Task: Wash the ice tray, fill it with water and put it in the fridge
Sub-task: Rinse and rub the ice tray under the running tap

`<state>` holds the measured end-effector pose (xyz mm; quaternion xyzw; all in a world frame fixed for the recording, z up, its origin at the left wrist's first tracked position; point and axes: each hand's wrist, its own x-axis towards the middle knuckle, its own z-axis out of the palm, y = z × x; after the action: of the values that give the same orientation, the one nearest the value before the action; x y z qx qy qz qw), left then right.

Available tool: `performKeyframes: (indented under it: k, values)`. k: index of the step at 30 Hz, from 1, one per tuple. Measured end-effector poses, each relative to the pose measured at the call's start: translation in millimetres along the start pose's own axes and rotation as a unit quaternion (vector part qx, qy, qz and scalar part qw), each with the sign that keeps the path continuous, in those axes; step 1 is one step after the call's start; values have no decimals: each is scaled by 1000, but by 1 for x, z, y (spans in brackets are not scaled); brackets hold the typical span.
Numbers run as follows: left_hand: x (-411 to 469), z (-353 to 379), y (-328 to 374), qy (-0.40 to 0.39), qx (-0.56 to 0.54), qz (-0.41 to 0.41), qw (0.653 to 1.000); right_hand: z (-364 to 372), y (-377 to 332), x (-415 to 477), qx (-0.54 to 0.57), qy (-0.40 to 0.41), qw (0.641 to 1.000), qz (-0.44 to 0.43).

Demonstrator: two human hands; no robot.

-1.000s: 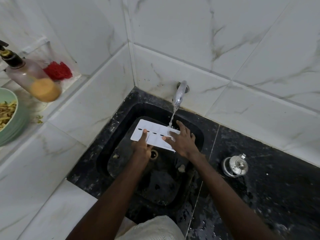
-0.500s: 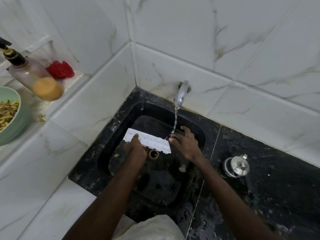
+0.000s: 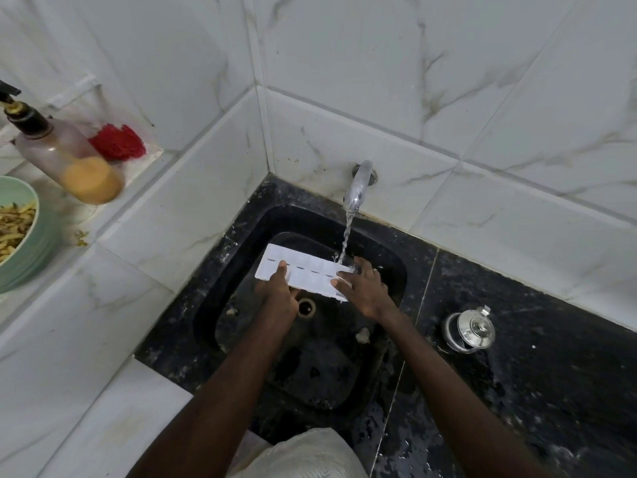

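The white ice tray (image 3: 303, 270) is held flat over the black sink (image 3: 241, 257), its compartments facing up. My left hand (image 3: 279, 294) grips its near left edge, thumb on top. My right hand (image 3: 362, 291) holds its right end. A chrome tap (image 3: 358, 184) on the back wall runs, and the stream lands on the tray's right end by my right fingers.
A drain hole (image 3: 306, 307) lies below the tray. A steel lidded pot (image 3: 470, 332) stands on the wet black counter to the right. On the left ledge are a soap pump bottle (image 3: 69, 160), a red scrubber (image 3: 117, 141) and a green bowl of food (image 3: 17, 232).
The tray was tipped onto its edge half a second ago; now it lies flat again under the stream, with my right hand back on its right end.
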<state>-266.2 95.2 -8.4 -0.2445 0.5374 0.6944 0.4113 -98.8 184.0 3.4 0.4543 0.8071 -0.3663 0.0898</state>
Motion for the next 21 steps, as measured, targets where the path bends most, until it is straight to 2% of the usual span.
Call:
performKeyframes:
  k: [6,9,13,17,19,21]
  values:
    - [-2,-11,0,-31,9,30,999,-8,9,-2,-43,55,997,-12]
    - [-7,-7,-2,-50,0,39,998,-5,2,2,-25,31,999,9]
    - [0,-13,10,-56,9,70,996,-6,6,-3,9,20,999,-50]
    - [-3,-14,7,-69,7,59,996,-12,12,1,-51,51,997,-29]
    - [-7,-8,3,-76,5,48,996,-8,6,2,-27,19,999,-14]
    - [-7,-7,3,-79,2,56,995,-3,2,0,48,6,998,-31]
